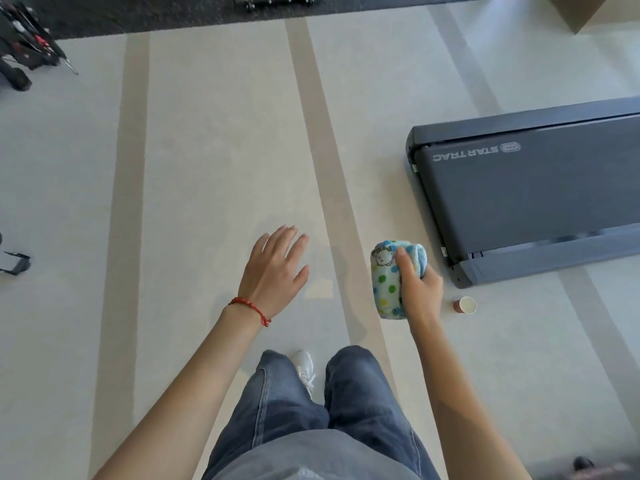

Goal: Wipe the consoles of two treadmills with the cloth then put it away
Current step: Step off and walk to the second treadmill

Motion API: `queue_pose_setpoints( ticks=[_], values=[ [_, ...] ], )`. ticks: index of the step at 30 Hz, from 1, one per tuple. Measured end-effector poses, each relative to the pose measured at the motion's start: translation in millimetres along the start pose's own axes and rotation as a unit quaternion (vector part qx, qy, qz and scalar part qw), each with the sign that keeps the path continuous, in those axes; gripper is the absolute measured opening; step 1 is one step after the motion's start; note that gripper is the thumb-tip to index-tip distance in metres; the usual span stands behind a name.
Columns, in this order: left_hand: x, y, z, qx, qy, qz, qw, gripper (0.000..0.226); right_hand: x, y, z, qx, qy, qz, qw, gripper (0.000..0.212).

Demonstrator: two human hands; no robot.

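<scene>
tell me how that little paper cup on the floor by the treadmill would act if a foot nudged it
The paper cup looks empty and thin-walled, so it is probably very light and would skid or tip easily. It seems to lie on its side already, so it may roll in a curve. It would likely crush underfoot.

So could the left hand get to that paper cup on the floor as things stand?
Probably not easily. The paper cup sits on the floor beyond the right hand, which holds the cloth between it and the open left hand; the person is standing.
</scene>
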State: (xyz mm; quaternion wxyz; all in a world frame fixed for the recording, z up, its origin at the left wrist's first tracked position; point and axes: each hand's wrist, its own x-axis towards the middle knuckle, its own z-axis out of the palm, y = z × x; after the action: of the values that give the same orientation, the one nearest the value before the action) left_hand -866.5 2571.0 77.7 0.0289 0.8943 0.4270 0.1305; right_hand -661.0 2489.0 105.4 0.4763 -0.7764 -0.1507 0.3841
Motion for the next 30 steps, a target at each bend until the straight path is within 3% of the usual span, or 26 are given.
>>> queue_pose_setpoints(
  ticks=[18,30],
  values=[
    [308,-3,66,-0.021,0.005,0.074,0.997,0.047,249,-126,3,-0.007,0.086,-0.015,0.996,0.022],
    [492,18,111,-0.051,-0.043,0.259,0.964,0.047,343,-162,-14,0.090,0.232,0.073,0.966,0.030]
  ],
)
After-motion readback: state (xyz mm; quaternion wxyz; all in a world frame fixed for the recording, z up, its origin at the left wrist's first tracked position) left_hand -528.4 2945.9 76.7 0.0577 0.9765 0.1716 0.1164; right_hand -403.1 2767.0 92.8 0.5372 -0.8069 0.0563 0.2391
